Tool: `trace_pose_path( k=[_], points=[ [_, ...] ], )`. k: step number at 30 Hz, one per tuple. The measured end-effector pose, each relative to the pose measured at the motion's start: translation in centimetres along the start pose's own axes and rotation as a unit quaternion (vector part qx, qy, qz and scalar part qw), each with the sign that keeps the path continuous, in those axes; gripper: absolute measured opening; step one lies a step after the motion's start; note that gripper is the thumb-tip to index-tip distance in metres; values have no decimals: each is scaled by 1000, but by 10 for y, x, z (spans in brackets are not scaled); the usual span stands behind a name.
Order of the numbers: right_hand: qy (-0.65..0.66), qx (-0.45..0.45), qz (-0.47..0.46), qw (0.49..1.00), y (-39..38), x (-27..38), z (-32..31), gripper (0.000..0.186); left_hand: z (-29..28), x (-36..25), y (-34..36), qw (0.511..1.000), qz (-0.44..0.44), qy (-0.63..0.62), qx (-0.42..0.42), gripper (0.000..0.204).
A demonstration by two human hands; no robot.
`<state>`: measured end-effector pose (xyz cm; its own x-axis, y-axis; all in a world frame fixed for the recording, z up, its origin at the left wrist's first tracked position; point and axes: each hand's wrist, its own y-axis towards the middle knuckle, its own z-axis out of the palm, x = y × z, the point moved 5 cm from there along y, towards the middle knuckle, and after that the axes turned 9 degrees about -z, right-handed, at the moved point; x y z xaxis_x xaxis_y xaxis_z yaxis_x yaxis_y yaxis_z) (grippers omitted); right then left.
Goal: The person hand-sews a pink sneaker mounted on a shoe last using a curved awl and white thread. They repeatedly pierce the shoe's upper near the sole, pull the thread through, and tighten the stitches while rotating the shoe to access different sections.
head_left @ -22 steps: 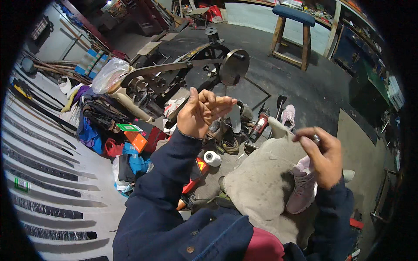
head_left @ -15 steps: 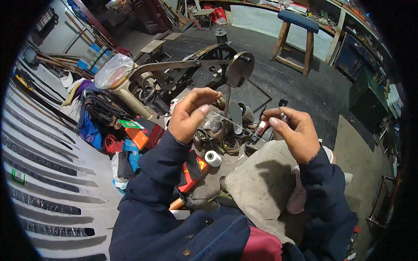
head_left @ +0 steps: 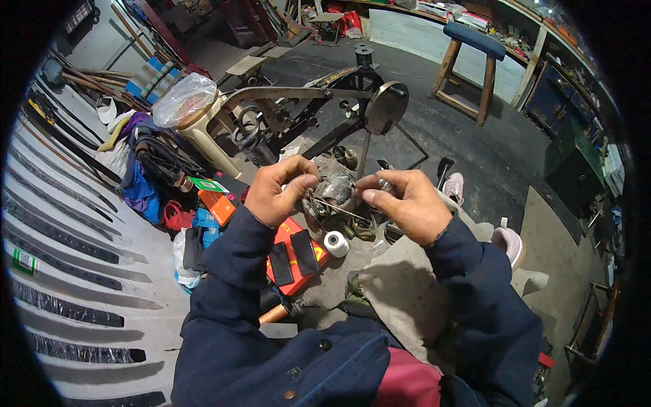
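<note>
My left hand is raised in front of me, thumb and forefinger pinched together. Facing it, my right hand is also pinched, with a small gap between the two hands. What either pinch holds is too small to make out. A thin pale strand shows below and between them; whether it touches the fingers I cannot tell. Beneath the hands lie a clear plastic bag and a white thread spool. Beside the spool is an orange-red box with two black pieces on it. Grey cloth covers my lap.
Ahead stands a black hand-cranked machine with a round wheel. A blue-topped wooden stool is farther right. Pink shoes lie right of my lap. Dark strips line the white surface at left.
My hands have come closer together and a little lower, the right one moving left. The view has shifted slightly, showing more of the orange-red box and the pink shoes.
</note>
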<state>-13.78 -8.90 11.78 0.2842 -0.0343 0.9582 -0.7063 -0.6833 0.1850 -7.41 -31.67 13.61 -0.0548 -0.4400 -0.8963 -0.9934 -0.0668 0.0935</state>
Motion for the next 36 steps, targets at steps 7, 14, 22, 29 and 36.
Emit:
trace_pose_path(
  k=[7,14,22,29,36],
  points=[
    [8,23,40,999,2,2,14,26,-31,-2,-19,990,41,125,42,10],
    [10,39,-58,997,12,36,45,21,3,6,-17,922,37,-371,110,24],
    [-205,-79,-158,963,-31,36,-3,18,56,-11,-18,786,37,-610,96,24],
    [-308,-107,19,945,-131,1,-91,18,74,10,3,781,23,-621,66,24],
    [-321,-132,42,937,-170,-18,-104,15,90,33,25,784,-17,-620,26,25]
  ],
)
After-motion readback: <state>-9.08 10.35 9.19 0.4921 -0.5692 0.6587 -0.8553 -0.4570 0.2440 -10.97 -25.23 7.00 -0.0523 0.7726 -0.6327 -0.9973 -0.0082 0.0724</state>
